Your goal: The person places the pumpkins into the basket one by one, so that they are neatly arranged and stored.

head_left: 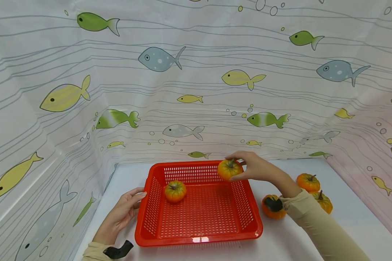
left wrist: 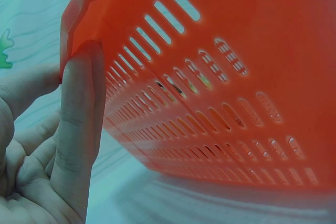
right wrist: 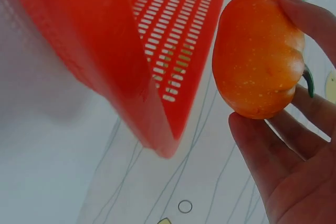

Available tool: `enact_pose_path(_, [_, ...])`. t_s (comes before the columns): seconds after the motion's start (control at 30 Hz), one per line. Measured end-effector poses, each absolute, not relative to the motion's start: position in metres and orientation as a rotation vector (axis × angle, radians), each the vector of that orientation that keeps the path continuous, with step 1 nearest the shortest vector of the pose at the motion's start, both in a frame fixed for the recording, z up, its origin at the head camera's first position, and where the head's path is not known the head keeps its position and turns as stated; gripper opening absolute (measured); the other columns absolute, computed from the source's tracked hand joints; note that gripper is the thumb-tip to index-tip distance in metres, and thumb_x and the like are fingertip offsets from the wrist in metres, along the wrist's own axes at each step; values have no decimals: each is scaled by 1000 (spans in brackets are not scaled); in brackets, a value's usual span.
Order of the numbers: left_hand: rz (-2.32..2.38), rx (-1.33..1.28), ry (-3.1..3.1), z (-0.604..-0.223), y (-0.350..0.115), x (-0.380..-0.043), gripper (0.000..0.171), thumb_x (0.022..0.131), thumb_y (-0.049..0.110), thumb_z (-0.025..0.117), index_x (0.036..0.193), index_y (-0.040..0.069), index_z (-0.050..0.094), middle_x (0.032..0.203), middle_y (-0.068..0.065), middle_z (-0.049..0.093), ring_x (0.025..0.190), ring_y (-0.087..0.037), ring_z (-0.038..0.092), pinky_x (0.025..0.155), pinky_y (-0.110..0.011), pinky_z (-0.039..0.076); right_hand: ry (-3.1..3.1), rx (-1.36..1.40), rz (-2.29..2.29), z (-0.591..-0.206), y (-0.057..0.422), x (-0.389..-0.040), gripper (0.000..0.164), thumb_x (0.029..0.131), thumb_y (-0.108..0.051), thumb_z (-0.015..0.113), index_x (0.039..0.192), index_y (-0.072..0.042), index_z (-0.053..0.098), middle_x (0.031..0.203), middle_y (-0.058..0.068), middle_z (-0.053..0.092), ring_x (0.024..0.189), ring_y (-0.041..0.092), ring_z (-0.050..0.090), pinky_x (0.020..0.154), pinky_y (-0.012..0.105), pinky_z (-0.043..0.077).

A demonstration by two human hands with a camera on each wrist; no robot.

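Note:
A small orange pumpkin (head_left: 229, 169) with a greenish stem is held by my right hand (head_left: 253, 167) at the far right corner of the red plastic basket (head_left: 199, 242). In the right wrist view, thumb and fingers grip the pumpkin (right wrist: 257, 56) from opposite sides, beside the basket's rim (right wrist: 165, 145). My left hand (head_left: 125, 210) is at the basket's left side. Seen from the left wrist, its thumb and finger (left wrist: 76, 140) pinch the rim's lip. Another small pumpkin (head_left: 175, 191) sits inside the basket toward the left.
To the right of the basket, a pumpkin (head_left: 273, 206) lies on the white table (head_left: 130, 174), partly covered by the right wrist's black strap. Two more pumpkins, one orange (head_left: 308, 182) and one yellowish (head_left: 323, 202), lie farther right. A fish-print sheet (head_left: 196, 83) surrounds the table.

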State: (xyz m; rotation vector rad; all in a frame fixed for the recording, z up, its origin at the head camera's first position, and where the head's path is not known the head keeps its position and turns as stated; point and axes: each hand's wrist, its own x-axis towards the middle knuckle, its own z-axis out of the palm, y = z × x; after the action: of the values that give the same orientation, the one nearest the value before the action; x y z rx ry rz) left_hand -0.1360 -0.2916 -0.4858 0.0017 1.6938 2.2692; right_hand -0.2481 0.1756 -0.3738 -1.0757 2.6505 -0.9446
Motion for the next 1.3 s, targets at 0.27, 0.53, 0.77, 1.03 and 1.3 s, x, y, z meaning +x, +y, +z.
enact_pose_path(0.27, [2283, 22, 1668, -486, -292, -136, 20, 110, 14, 48, 128, 13, 56, 114, 0, 77, 96, -12, 77, 84, -31, 64, 2670, -1087, -853, -373, 156, -249, 69, 80, -39, 89, 138, -13, 63, 135, 4, 67, 120, 22, 62, 101, 43, 57])
enact_pose_path(0.53, [2287, 9, 1665, -485, -292, -135, 19, 110, 14, 48, 126, 15, 58, 114, 1, 77, 95, -11, 77, 85, -30, 64, 2630, -1111, -836, -376, 133, -250, 67, 79, -35, 90, 138, -13, 64, 134, 3, 67, 121, 22, 61, 102, 42, 57])
enact_pose_path(0.77, [2274, -42, 1679, -484, -291, -135, 18, 110, 17, 50, 125, 17, 58, 114, 2, 77, 96, -12, 77, 86, -31, 63, 2600, -1180, -755, -387, 108, -252, 66, 79, -36, 90, 135, -12, 65, 130, 2, 68, 115, 17, 61, 99, 34, 56])
enact_pose_path(1.03, [2266, -82, 1693, -484, -290, -136, 18, 109, 18, 52, 127, 16, 57, 114, 2, 77, 96, -13, 77, 87, -32, 63, 2560, -1147, -714, -402, 92, -256, 67, 79, -36, 91, 137, -13, 65, 129, 1, 65, 112, 14, 60, 98, 33, 56])
enact_pose_path(1.3, [2258, -95, 1710, -484, -290, -136, 19, 109, 18, 52, 128, 15, 56, 114, 2, 77, 96, -13, 77, 86, -32, 64, 2553, -1143, -663, -416, 80, -257, 64, 80, -34, 89, 135, -11, 65, 135, 3, 65, 123, 20, 58, 109, 41, 52])
